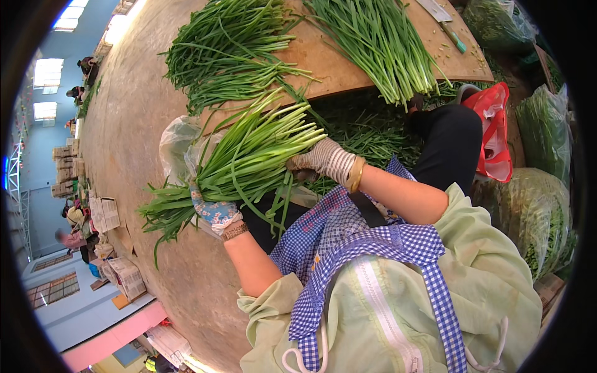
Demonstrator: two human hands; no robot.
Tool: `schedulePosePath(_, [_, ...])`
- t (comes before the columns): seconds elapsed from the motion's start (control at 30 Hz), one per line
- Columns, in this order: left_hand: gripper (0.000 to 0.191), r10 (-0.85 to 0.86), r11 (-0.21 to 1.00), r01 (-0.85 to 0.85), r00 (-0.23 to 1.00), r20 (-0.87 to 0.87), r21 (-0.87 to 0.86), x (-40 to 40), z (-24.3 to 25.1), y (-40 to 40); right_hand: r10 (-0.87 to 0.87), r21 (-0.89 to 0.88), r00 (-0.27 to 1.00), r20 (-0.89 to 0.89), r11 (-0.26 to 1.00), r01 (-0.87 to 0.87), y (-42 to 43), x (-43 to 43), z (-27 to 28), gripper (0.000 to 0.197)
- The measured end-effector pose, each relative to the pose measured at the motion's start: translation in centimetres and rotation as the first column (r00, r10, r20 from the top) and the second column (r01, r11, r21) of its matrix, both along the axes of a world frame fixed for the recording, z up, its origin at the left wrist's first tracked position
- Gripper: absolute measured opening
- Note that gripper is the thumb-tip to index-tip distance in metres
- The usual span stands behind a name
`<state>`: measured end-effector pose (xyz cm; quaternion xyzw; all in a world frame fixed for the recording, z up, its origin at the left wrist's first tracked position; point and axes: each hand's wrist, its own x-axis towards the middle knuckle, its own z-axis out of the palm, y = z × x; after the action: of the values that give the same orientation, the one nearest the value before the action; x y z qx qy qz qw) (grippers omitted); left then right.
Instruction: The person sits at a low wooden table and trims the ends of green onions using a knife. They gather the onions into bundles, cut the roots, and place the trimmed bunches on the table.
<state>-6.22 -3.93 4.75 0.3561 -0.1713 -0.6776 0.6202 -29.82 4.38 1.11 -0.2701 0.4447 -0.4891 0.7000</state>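
A bunch of long green leafy stalks, probably garlic chives (252,154), lies across both hands in front of my lap. My left hand (214,207), in a blue floral glove, is closed around the leafy end. My right hand (326,161), in a striped, soiled knit glove, is at the pale stem ends, its fingers partly hidden beneath them. On the wooden board (336,65) beyond lie a darker pile of stalks (224,51) and a second pile (373,42) with its pale ends towards me.
A cleaver with a green handle (452,37) rests on the board. Loose greens (373,140) lie below its edge. At the right are a red bag (496,135) and plastic-wrapped greens (536,214). A clear plastic bag (177,144) is beside the bunch. People and boxes (105,214) are farther left.
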Motion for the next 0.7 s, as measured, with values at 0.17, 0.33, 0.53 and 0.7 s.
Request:
schedulePosePath(0.17, [0.042,0.028,1.000,-0.028,0.999,-0.019,0.004,0.7,-0.7,-0.3,-0.056,0.082,0.998,0.005,0.995,0.055,1.3,-0.2,1.4,0.023])
schedulePosePath(0.33, [0.039,0.136,0.989,-0.137,0.991,0.017,0.050,0.2,-0.1,-0.2,-0.063,0.146,0.995,0.083,0.988,0.050,3.0,-1.9,1.0,0.032])
schedulePosePath(0.53, [0.042,0.039,0.998,-0.037,0.998,-0.050,0.042,1.8,-0.8,-1.1,-0.079,0.098,0.993,-0.082,0.991,0.087,2.1,-2.0,-0.8,0.029])
schedulePosePath(0.7, [0.042,0.160,0.984,-0.159,0.987,-0.008,0.077,3.1,0.0,-1.0,-0.278,0.067,0.960,0.034,0.959,0.275,3.3,-4.7,-2.3,0.022])
